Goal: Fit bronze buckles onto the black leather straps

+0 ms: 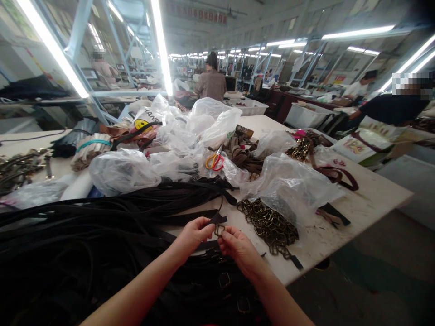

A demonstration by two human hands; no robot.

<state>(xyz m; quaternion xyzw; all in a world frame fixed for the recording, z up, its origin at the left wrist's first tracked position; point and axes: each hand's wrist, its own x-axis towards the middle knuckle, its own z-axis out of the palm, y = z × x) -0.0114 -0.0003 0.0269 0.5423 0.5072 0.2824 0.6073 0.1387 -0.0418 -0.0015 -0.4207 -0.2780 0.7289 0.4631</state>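
Observation:
Between my two hands is a small brass-coloured metal buckle (219, 230). My right hand (235, 244) pinches its right side between thumb and fingers. My left hand (197, 233) is closed on the end of a black strap (217, 219), its thumb against the buckle's left edge. Black straps (129, 208) lie in a big heap to the left and below my arms. Many similar buckles (268, 222) are piled on the table to the right of my hands.
Clear plastic bags (125, 172) cover the table's middle. Scissors (215, 161) with red and yellow handles lie ahead of my hands. The table (377, 194) ends in an edge at the right. Several people sit farther off; a person in dark clothing (390, 108) is at the right.

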